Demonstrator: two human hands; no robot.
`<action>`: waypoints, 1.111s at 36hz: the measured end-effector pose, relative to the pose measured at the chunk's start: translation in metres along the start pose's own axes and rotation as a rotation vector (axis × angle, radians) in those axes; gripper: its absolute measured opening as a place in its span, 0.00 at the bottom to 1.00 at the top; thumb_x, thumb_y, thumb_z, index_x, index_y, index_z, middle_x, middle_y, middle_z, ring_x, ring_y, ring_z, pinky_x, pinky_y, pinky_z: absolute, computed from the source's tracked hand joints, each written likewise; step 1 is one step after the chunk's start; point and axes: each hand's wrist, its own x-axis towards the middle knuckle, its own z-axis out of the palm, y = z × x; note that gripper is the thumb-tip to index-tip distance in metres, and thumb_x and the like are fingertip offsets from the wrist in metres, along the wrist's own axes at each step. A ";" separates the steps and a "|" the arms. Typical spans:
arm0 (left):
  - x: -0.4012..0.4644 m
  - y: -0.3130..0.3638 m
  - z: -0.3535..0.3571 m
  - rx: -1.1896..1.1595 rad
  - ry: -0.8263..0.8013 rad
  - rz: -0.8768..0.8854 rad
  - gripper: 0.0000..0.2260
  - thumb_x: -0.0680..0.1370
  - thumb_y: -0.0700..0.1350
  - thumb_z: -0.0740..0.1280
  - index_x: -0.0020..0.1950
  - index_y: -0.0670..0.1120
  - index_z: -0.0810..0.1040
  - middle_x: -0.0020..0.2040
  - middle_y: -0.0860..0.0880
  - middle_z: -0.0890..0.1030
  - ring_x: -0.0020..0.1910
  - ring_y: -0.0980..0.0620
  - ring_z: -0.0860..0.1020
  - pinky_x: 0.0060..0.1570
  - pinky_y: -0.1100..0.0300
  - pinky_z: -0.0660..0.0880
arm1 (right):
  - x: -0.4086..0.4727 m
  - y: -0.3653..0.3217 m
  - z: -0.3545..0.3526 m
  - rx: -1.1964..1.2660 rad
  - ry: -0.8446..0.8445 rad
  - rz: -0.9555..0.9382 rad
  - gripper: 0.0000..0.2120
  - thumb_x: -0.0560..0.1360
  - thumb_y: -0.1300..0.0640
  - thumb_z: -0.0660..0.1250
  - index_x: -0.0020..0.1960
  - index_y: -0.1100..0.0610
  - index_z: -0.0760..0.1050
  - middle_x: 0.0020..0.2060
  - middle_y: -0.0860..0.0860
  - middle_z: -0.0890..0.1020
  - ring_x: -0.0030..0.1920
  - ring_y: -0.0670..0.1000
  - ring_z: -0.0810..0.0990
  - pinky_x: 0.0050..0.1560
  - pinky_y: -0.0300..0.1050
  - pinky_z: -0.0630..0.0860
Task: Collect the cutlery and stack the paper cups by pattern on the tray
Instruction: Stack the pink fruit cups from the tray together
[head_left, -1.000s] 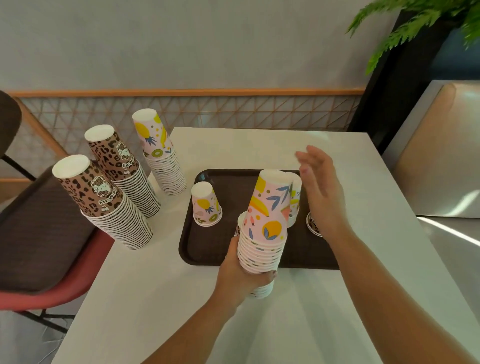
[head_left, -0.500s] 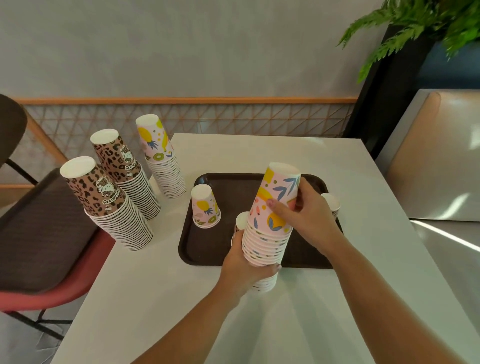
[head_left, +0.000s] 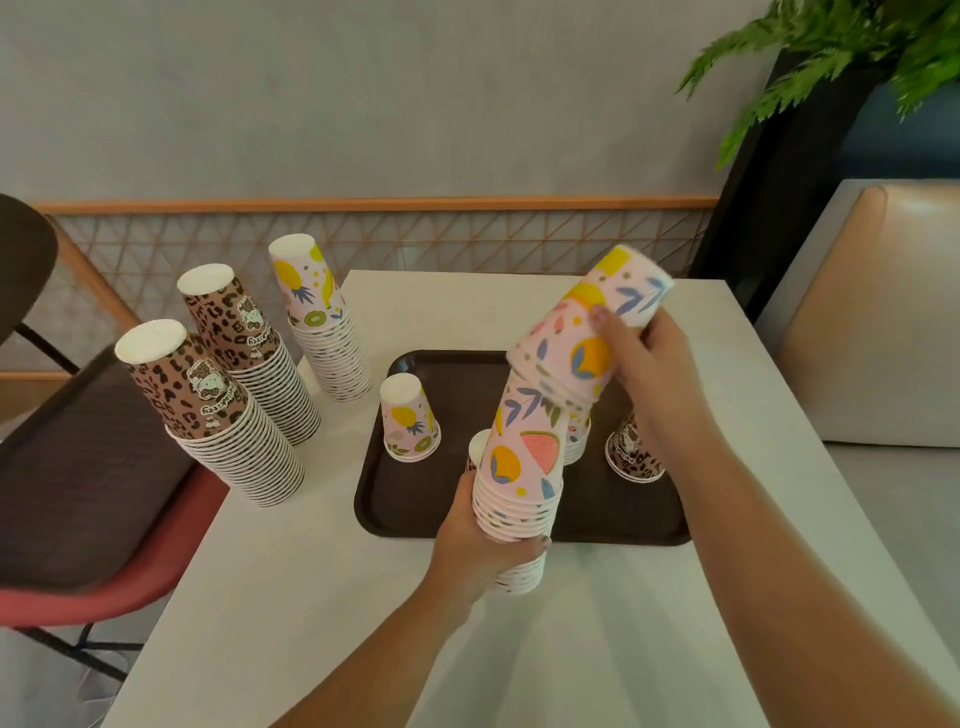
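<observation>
I saw my left hand (head_left: 480, 540) wrapped around the upright stack of pink fruit-print paper cups (head_left: 519, 483) at the brown plastic tray's (head_left: 415, 499) near edge; my right hand (head_left: 644, 353) gripped a short stack of matching cups (head_left: 587, 332), bases tilted up-right.

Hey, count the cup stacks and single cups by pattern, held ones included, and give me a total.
Fruit pattern: 5 (fruit table stack, lone tray cup, small tray stack, left-hand stack, right-hand stack)
Leopard pattern: 3 (leopard table stacks, leopard tray cup)
Pattern hidden: 1 (half-hidden cup behind the left-hand stack)
Total: 9
</observation>
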 end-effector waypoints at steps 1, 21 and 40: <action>0.000 0.001 0.000 -0.008 0.000 -0.008 0.37 0.59 0.41 0.81 0.64 0.52 0.68 0.58 0.57 0.79 0.57 0.58 0.77 0.57 0.61 0.76 | 0.006 -0.001 -0.002 0.066 0.041 -0.002 0.19 0.71 0.49 0.68 0.58 0.58 0.74 0.51 0.52 0.83 0.51 0.51 0.83 0.52 0.50 0.79; -0.002 0.006 -0.001 -0.032 -0.040 0.057 0.38 0.64 0.34 0.77 0.68 0.50 0.65 0.61 0.58 0.76 0.58 0.66 0.74 0.55 0.72 0.73 | 0.037 0.085 -0.002 -0.509 0.135 -0.084 0.30 0.70 0.56 0.73 0.66 0.59 0.63 0.60 0.54 0.77 0.57 0.50 0.76 0.45 0.31 0.69; 0.003 0.017 -0.001 -0.047 -0.035 0.098 0.34 0.60 0.39 0.79 0.60 0.55 0.69 0.58 0.55 0.79 0.56 0.60 0.78 0.56 0.63 0.76 | -0.035 0.024 0.008 -0.442 -0.352 -0.074 0.23 0.68 0.42 0.69 0.59 0.44 0.67 0.48 0.34 0.78 0.48 0.33 0.79 0.44 0.29 0.76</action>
